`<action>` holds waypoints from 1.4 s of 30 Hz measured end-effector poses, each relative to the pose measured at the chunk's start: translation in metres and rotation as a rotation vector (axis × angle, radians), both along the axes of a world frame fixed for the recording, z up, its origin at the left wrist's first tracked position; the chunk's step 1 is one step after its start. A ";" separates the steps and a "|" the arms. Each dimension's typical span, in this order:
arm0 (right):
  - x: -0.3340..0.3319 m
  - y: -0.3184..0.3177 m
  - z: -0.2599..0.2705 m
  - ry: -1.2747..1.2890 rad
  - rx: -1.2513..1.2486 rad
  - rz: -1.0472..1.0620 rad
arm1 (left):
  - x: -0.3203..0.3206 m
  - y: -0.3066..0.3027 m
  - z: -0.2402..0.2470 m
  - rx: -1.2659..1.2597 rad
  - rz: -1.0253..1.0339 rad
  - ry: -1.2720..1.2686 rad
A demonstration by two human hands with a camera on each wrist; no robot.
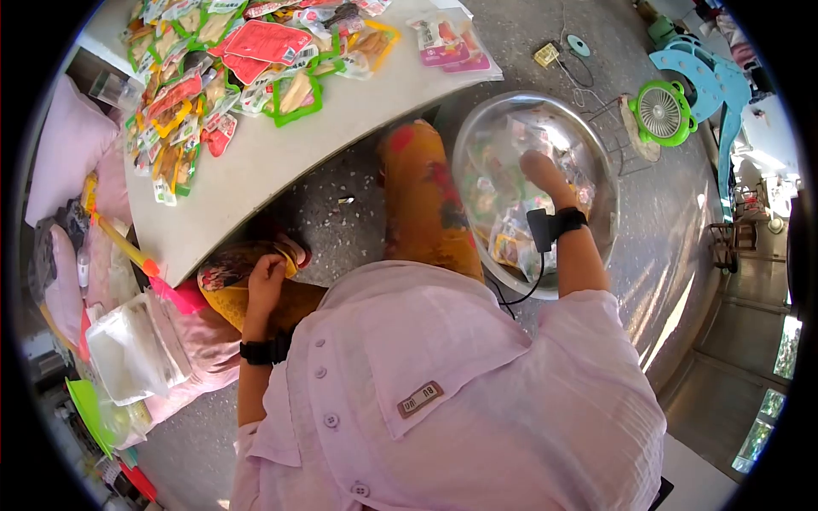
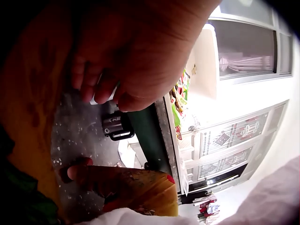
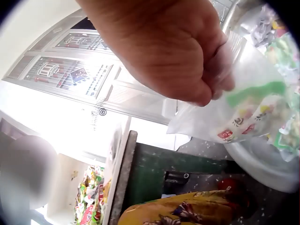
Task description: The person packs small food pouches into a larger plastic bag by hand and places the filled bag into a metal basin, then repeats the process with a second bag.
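My right hand (image 1: 542,170) is over the wide metal basin (image 1: 602,128). In the right wrist view its curled fingers grip the top of a clear plastic bag (image 3: 201,123), which has a green band and red print, with small packets showing through. Other packaged snacks (image 1: 511,243) lie in the basin below, partly blurred. My left hand (image 1: 266,283) is at my left thigh, its fingers loosely curled. The left wrist view shows a bit of white past those fingers (image 2: 89,89).
A pale table (image 1: 341,128) at the upper left bears a heap of snack packets (image 1: 192,94); pink-printed packs (image 1: 447,43) lie at its right end. A green fan (image 1: 665,113) and a light-blue plastic chair (image 1: 694,77) stand right of the basin. A white box (image 1: 128,349) is at the left.
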State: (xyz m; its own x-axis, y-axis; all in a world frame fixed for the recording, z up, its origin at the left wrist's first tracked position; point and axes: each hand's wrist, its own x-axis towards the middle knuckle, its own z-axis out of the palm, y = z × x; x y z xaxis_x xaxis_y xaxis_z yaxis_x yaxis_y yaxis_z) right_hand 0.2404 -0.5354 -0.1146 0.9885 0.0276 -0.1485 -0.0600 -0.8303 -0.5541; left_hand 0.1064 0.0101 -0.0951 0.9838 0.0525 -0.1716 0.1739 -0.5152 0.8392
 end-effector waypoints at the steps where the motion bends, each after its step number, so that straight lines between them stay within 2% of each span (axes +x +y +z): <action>1: 0.000 -0.012 -0.025 0.019 -0.068 0.055 | 0.000 0.000 0.000 0.013 -0.003 -0.003; 4: 0.001 -0.045 -0.091 0.003 -0.238 0.175 | 0.000 -0.001 0.003 0.016 -0.001 0.005; 7: 0.003 -0.049 -0.110 -0.119 -0.292 0.179 | 0.000 0.001 0.000 0.039 0.000 -0.011; 9: -0.005 -0.034 -0.094 -0.144 -0.278 0.135 | 0.000 0.001 -0.003 0.052 0.005 -0.014; 12: -0.031 0.005 -0.057 -0.032 -0.428 0.086 | 0.000 0.002 -0.007 0.053 0.008 -0.026; 14: -0.053 0.003 -0.074 -0.020 -0.496 0.125 | -0.002 0.002 -0.007 0.048 0.010 -0.020; 18: -0.102 -0.002 -0.088 0.338 -0.588 0.129 | -0.001 -0.001 0.000 0.028 0.005 -0.003; 19: -0.110 -0.016 -0.108 0.397 -0.613 0.125 | -0.002 0.000 0.001 0.019 0.008 -0.005; 22: -0.119 -0.032 -0.119 0.459 -0.641 0.000 | -0.002 -0.001 0.004 -0.001 0.023 0.046; 23: -0.115 -0.024 -0.101 0.478 -0.608 -0.066 | -0.002 -0.001 0.004 -0.002 0.012 0.037; 26: -0.089 -0.027 -0.104 0.350 -0.445 -0.072 | -0.001 -0.001 0.003 -0.011 0.017 0.018; 28: -0.063 0.002 -0.077 0.177 -0.366 -0.086 | -0.001 -0.001 0.005 -0.025 0.076 0.013; 30: -0.031 0.016 -0.089 -0.109 -0.218 0.006 | -0.001 0.004 0.013 -0.034 0.131 -0.044; 32: -0.008 0.063 -0.051 -0.237 -0.009 0.005 | -0.002 0.011 0.028 -0.015 0.212 -0.124; 35: 0.016 0.121 -0.013 -0.341 0.171 0.057 | -0.009 0.044 0.031 0.044 0.368 -0.327; 37: 0.021 0.158 0.015 -0.274 0.260 0.089 | -0.018 0.069 0.049 0.290 0.454 -0.489; 38: 0.019 0.177 0.028 -0.336 0.272 0.149 | -0.024 0.079 0.060 0.417 0.487 -0.561; 39: 0.018 0.187 0.026 -0.449 0.204 0.218 | -0.033 0.086 0.079 0.495 0.550 -0.518; 40: 0.018 0.195 0.025 -0.568 0.136 0.278 | -0.040 0.106 0.077 0.689 0.584 -0.614; 42: 0.018 0.201 0.023 -0.619 0.065 0.334 | -0.059 0.143 0.085 0.865 0.687 -0.572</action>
State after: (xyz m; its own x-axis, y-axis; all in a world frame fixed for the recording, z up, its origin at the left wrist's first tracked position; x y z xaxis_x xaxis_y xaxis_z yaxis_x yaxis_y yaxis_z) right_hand 0.2580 -0.3340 -0.0920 0.8280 0.3341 0.4503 0.5345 -0.7131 -0.4537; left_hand 0.0476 0.1526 -0.0096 0.6301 0.4679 0.6197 0.3479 -0.8836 0.3135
